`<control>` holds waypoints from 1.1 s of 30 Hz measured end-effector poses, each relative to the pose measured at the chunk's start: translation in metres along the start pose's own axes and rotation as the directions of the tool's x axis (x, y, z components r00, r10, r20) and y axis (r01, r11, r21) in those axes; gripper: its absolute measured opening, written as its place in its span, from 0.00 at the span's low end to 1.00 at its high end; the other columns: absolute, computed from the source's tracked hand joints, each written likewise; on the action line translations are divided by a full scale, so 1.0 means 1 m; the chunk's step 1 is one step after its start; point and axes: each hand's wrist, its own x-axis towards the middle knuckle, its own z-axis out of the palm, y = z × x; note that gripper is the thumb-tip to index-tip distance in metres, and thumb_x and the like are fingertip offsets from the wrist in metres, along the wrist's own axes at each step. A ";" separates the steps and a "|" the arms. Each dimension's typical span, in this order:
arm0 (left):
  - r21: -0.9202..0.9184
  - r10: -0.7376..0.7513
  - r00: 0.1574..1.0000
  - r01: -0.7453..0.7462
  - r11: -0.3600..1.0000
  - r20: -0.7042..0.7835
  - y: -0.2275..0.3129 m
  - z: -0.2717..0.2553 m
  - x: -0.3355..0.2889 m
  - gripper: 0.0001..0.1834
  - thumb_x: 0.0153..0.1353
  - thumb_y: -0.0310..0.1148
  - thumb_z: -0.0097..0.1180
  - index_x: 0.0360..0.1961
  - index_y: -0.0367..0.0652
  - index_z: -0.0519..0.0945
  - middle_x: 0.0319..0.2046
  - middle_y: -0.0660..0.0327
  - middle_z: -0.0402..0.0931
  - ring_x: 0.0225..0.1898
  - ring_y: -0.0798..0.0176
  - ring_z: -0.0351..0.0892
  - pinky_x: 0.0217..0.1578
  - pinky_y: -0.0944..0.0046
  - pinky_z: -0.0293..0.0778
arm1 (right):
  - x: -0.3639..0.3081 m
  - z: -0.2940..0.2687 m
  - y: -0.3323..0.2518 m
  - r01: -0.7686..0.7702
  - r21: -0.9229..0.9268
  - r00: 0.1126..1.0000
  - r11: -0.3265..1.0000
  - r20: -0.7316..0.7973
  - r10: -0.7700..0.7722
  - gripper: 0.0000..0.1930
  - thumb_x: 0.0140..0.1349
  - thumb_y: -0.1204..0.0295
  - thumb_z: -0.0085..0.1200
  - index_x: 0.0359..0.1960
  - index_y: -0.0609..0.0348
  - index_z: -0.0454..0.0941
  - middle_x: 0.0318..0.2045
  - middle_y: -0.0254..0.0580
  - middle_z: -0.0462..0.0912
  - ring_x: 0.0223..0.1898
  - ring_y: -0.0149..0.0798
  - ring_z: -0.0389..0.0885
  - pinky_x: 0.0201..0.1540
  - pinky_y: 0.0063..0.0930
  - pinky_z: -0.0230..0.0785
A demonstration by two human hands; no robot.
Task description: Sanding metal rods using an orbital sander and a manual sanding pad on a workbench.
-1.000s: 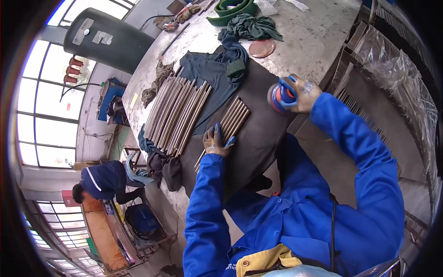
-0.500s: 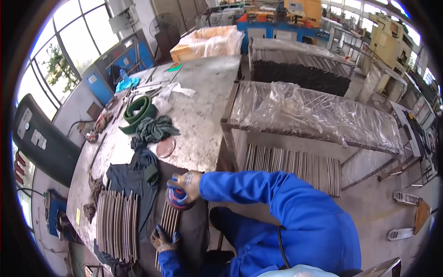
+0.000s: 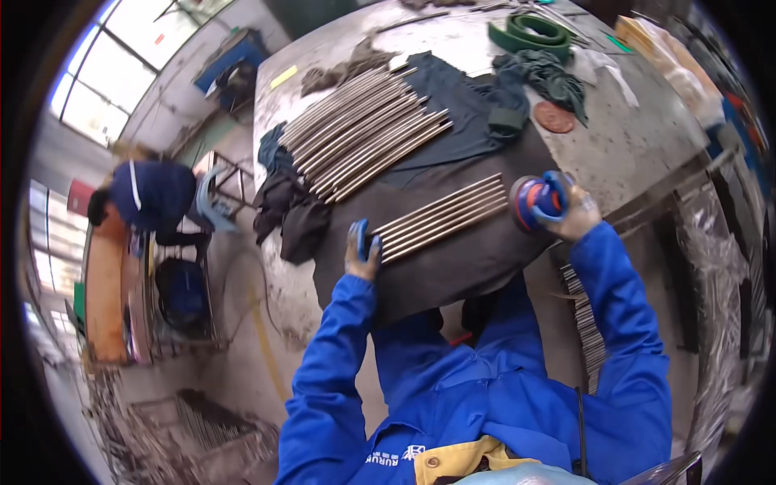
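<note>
Several thin metal rods (image 3: 440,214) lie side by side on a dark cloth (image 3: 420,283) at the table's near edge. At their left ends is my left hand (image 3: 361,252), in a blue-fingered glove, its thumb and fingers spread against the rod ends. My right hand (image 3: 578,212), gloved the same way, wraps round a red-and-blue palm sander (image 3: 529,204). The sander sits just past the right ends of the rods; whether it touches the cloth is hard to tell. A larger bundle of rods (image 3: 360,133) lies farther left on dark cloth.
Beyond the rods lie a reddish-brown disc (image 3: 554,117), a crumpled dark green cloth (image 3: 546,78) and a coiled green belt (image 3: 529,36). Plastic-covered racks (image 3: 715,275) stand at the right. Another person (image 3: 153,194) is bent over at the left.
The view has swung left and down. The sander has gone from on top of the rods to beyond their right ends. My left hand is now at their left ends.
</note>
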 end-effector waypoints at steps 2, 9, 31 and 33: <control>-0.149 -0.205 0.978 0.197 0.969 -0.037 0.012 -0.005 -0.005 0.29 0.62 0.41 0.59 0.61 0.39 0.73 0.61 0.49 0.71 0.63 0.47 0.70 0.63 0.55 0.66 | 0.003 0.002 -0.002 -0.030 0.005 0.999 1.000 0.021 0.030 0.34 0.45 0.61 0.68 0.56 0.58 0.73 0.47 0.49 0.80 0.43 0.50 0.81 0.50 0.36 0.74; -0.375 -0.394 0.908 0.319 0.871 -0.144 0.041 0.016 0.007 0.25 0.65 0.39 0.54 0.60 0.38 0.73 0.60 0.50 0.73 0.61 0.50 0.72 0.60 0.60 0.68 | 0.008 -0.006 0.014 -0.074 -0.056 0.997 0.996 -0.033 0.072 0.36 0.47 0.58 0.68 0.58 0.56 0.70 0.46 0.51 0.79 0.41 0.54 0.82 0.45 0.40 0.76; 0.436 -0.010 0.867 -0.241 0.867 0.498 0.074 -0.004 0.045 0.49 0.54 0.65 0.51 0.68 0.41 0.63 0.64 0.40 0.62 0.65 0.36 0.60 0.66 0.41 0.51 | 0.099 0.060 -0.065 0.027 -0.249 0.895 0.968 0.438 0.088 0.36 0.48 0.53 0.64 0.60 0.49 0.69 0.48 0.52 0.78 0.43 0.58 0.81 0.46 0.45 0.74; 0.500 0.001 0.921 -0.212 0.840 0.390 0.057 0.000 0.038 0.47 0.57 0.63 0.48 0.70 0.41 0.61 0.67 0.40 0.59 0.68 0.36 0.56 0.68 0.41 0.48 | 0.103 0.082 -0.075 0.083 -0.264 0.872 0.961 0.486 0.058 0.35 0.49 0.52 0.63 0.59 0.48 0.69 0.48 0.53 0.78 0.44 0.58 0.81 0.47 0.45 0.74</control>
